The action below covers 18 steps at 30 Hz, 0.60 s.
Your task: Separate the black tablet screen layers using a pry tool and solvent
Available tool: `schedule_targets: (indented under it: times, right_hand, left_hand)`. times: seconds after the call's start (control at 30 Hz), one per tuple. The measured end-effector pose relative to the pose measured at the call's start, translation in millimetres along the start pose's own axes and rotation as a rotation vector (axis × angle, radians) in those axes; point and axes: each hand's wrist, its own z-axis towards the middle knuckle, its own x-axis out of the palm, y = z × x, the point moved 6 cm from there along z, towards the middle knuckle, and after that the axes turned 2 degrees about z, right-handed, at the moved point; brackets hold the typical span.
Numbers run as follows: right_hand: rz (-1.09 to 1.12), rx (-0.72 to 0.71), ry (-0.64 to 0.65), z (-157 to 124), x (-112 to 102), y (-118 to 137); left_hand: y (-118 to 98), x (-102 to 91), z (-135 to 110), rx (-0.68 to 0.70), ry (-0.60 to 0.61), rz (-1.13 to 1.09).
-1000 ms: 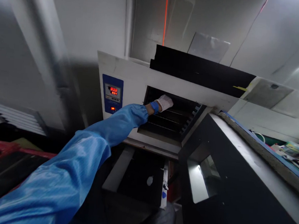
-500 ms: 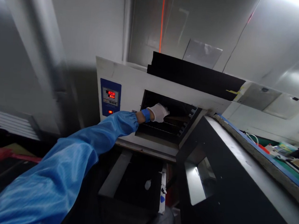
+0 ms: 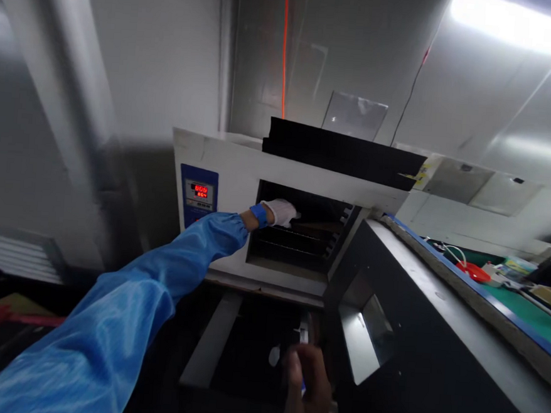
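My left hand (image 3: pixel 281 212), in a white glove with a blue band at the wrist, reaches inside the chamber of a white oven (image 3: pixel 232 191). Its fingers look curled at the left edge of a dark brownish flat piece (image 3: pixel 321 227); the dark hides the fingertips and the exact grip. Bare and blurred, my right hand (image 3: pixel 309 385) is low in front of the oven, left of its open door (image 3: pixel 417 342). Thumb and fingers stand apart there, with nothing seen held.
A blue control panel (image 3: pixel 199 192) with red digits is on the oven's left front. A black sheet (image 3: pixel 336 154) lies along its top. The thick door swings out to the right, beside a green-topped bench (image 3: pixel 509 301) holding a red dish (image 3: pixel 473 272).
My right hand has come into view at the bottom. My left hand stays in the oven chamber. The camera view has tilted, so the oven appears slightly lower and further left.
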Motion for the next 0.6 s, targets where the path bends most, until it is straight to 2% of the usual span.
schedule_targets:
  times: [0.07, 0.13, 0.17, 0.23, 0.3, 0.43, 0.6]
  right_hand:
    - [0.022, -0.098, 0.013, 45, 27, -5]
    - [-0.089, -0.258, -0.04, 95, 51, -6]
    - [-0.157, -0.314, -0.025, 120, 65, -8]
    - [-0.192, -0.339, -0.031, 164, 89, -15]
    - [-0.221, -0.334, -0.04, 196, 109, -22]
    - [-0.249, -0.308, -0.024, 221, 141, -30]
    - [-0.167, -0.249, -0.002, 234, 159, -35]
  left_hand:
    - [-2, -2.0, -3, 0.008, -0.012, 0.011]
    - [-6, -3.6, -8, 0.012, -0.029, 0.025]
    - [-8, -4.0, -10, 0.013, -0.038, 0.032]
    - [-13, -4.3, -16, 0.012, -0.058, 0.043]
    - [-17, -4.9, -22, 0.009, -0.083, 0.047]
    - [-21, -9.9, -31, -0.026, -0.137, 0.048]
    - [-19, -22.7, -42, -0.121, -0.228, 0.04]
